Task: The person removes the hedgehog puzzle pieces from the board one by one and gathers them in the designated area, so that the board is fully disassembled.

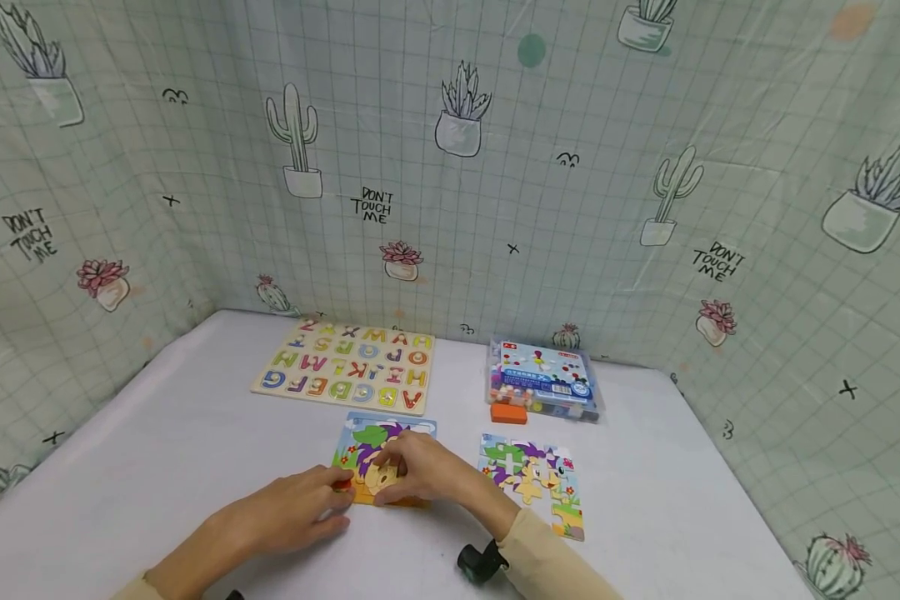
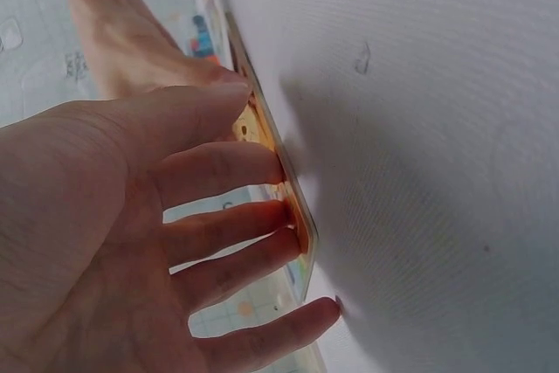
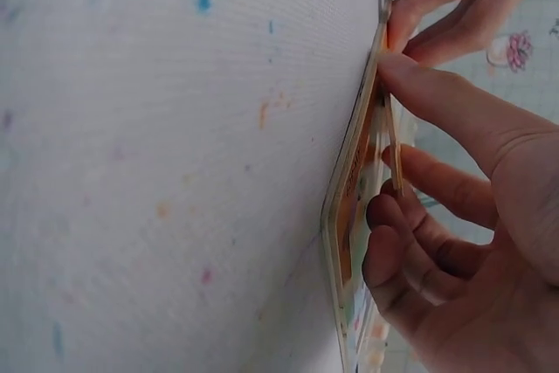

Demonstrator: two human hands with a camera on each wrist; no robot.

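A cartoon jigsaw board (image 1: 426, 427) with a light blue top edge lies flat in front of me. My left hand (image 1: 303, 507) touches its lower left side; in the left wrist view the fingers (image 2: 223, 168) are fairly straight and spread along the edge. My right hand (image 1: 431, 471) is over the board's lower part, pinching a thin yellow puzzle piece (image 3: 397, 163) between thumb and fingers. That piece stands tilted up from the board in the right wrist view. Right of the board lie several loose puzzle pieces (image 1: 528, 490) with gaps between them.
Behind the board lies a wooden alphabet puzzle (image 1: 337, 404) with coloured letters. A clear plastic case (image 1: 543, 375) stands at the back right, with an orange block (image 1: 508, 414) before it. A patterned cloth (image 1: 450, 208) hangs behind the white table (image 1: 195, 433).
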